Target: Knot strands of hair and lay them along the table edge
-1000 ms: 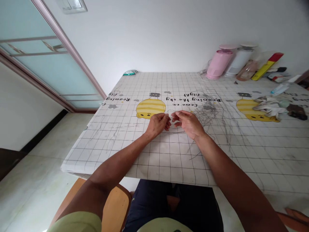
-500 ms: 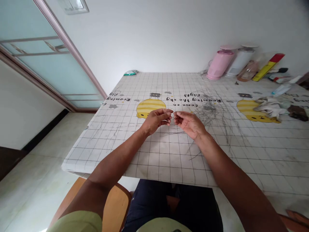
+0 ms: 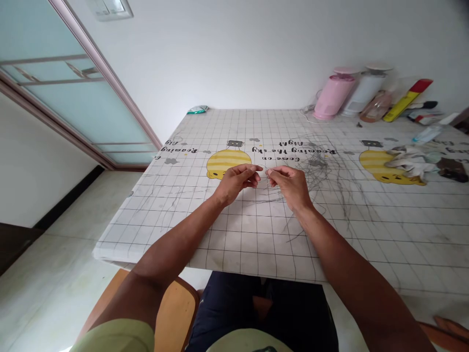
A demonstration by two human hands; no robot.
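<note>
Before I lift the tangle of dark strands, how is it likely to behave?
The tangle looks very light: thin strands, with the tablecloth showing between them. Their bends suggest it would flex rather than hold shape. Since many cross, tugging one could drag others along.

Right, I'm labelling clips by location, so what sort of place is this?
Probably a room at home: a table with a cartoon-print cover, a wooden chair and a sliding glass door.

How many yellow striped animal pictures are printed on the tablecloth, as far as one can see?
2. One yellow print is partly behind the left hand; the other print lies to the right, partly covered by crumpled cloth. More may be hidden.
</note>
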